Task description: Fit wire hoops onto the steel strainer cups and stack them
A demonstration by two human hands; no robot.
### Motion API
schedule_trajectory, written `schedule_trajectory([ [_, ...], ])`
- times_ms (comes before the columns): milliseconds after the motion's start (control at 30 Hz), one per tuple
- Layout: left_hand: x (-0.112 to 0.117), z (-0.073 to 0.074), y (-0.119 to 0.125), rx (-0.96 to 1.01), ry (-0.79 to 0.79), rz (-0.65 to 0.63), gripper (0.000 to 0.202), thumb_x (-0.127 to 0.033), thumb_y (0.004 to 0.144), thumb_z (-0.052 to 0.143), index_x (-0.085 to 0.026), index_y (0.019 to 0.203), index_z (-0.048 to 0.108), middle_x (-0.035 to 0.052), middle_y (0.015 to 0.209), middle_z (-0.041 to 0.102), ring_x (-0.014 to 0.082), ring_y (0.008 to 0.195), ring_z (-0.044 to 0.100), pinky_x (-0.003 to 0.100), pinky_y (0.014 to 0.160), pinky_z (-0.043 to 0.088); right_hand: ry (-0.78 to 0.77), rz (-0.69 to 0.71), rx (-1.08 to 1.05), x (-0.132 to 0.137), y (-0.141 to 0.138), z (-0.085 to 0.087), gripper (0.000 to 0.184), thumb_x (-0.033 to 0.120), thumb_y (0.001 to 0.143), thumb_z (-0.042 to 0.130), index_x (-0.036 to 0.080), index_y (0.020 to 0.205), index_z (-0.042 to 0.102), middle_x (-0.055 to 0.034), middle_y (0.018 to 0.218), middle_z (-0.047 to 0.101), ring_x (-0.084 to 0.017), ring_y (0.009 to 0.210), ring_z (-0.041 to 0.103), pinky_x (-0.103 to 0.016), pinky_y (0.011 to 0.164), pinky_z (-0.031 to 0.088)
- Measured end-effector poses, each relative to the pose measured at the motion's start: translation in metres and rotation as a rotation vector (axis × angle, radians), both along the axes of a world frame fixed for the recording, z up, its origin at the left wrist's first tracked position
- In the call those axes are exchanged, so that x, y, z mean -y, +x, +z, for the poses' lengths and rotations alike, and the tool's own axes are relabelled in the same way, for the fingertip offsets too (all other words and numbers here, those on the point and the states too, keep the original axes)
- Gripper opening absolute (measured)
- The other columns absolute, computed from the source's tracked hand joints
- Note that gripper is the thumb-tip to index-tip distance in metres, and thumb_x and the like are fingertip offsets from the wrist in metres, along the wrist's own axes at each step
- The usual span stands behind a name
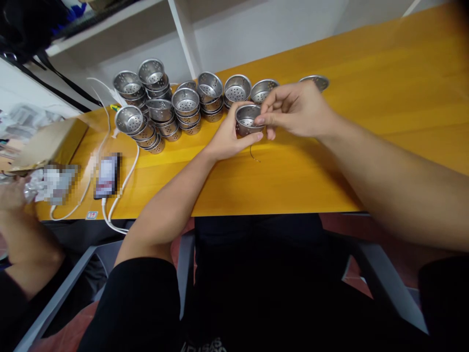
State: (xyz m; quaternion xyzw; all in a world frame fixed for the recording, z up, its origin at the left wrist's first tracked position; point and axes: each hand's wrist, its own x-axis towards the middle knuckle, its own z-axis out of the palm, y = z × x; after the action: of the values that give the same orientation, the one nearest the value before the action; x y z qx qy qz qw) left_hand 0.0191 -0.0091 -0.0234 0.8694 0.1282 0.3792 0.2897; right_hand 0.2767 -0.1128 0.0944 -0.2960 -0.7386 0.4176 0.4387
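Observation:
My left hand is wrapped round a small perforated metal cup, holding it just above the yellow wooden table. My right hand pinches at the cup's near rim with thumb and forefinger. A thin wire piece lies on the table under my hands. Behind them stand stacks of the same metal cups in a row, and single cups further right.
A phone on a white cable lies at the table's left end, beside a cardboard box. Another person's hand is at the far left. A white shelf frame stands behind the table.

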Motion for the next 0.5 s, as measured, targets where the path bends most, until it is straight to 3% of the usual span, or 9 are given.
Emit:
schedule_trajectory([
  [133, -0.003, -0.001, -0.005, -0.024, -0.024, 0.07, 0.122, -0.111, 0.108, 0.072, -0.031, 0.189, 0.027, 0.016, 0.175, 0.059, 0.0425, 0.17, 0.068, 0.074, 0.154, 0.047, 0.15, -0.142, 0.019, -0.009, 0.006, -0.01, 0.074, 0.099, 0.092, 0.112, 0.034, 0.118, 0.087, -0.0056, 0.106, 0.088, -0.027, 0.079, 0.078, -0.047, 0.072, 0.072],
  [233, -0.002, 0.001, -0.008, 0.004, -0.059, 0.133, 0.121, -0.11, 0.108, 0.073, -0.03, 0.188, 0.031, 0.0182, 0.177, 0.061, 0.041, 0.169, 0.071, 0.072, 0.152, 0.052, 0.315, -0.25, 0.101, -0.01, 0.013, -0.009, 0.069, 0.102, 0.107, 0.095, 0.034, 0.121, 0.091, -0.0118, 0.129, 0.088, -0.03, 0.097, 0.078, -0.051, 0.088, 0.072],
  [333, 0.004, 0.009, -0.009, -0.015, -0.094, 0.189, 0.116, -0.104, 0.113, 0.075, -0.029, 0.19, 0.033, 0.021, 0.179, 0.062, 0.0409, 0.169, 0.072, 0.072, 0.15, 0.055, 0.319, -0.249, 0.172, -0.005, 0.018, -0.004, 0.056, 0.09, 0.115, 0.093, 0.036, 0.127, 0.095, -0.0161, 0.146, 0.084, -0.033, 0.107, 0.077, -0.054, 0.099, 0.071],
  [433, 0.012, 0.018, -0.008, -0.037, -0.112, 0.207, 0.115, -0.101, 0.115, 0.074, -0.027, 0.192, 0.034, 0.0217, 0.177, 0.064, 0.04, 0.166, 0.073, 0.071, 0.149, 0.056, 0.283, -0.225, 0.215, -0.001, 0.018, 0.0, 0.045, 0.077, 0.114, 0.096, 0.038, 0.135, 0.092, -0.016, 0.149, 0.082, -0.035, 0.105, 0.077, -0.058, 0.102, 0.071],
  [500, 0.016, 0.022, -0.006, -0.03, -0.115, 0.2, 0.116, -0.104, 0.113, 0.073, -0.028, 0.192, 0.035, 0.0206, 0.175, 0.065, 0.0383, 0.163, 0.075, 0.068, 0.147, 0.058, 0.309, -0.204, 0.264, 0.0, 0.017, 0.0, 0.036, 0.071, 0.116, 0.092, 0.039, 0.131, 0.091, -0.0159, 0.149, 0.084, -0.04, 0.117, 0.078, -0.062, 0.106, 0.071],
])
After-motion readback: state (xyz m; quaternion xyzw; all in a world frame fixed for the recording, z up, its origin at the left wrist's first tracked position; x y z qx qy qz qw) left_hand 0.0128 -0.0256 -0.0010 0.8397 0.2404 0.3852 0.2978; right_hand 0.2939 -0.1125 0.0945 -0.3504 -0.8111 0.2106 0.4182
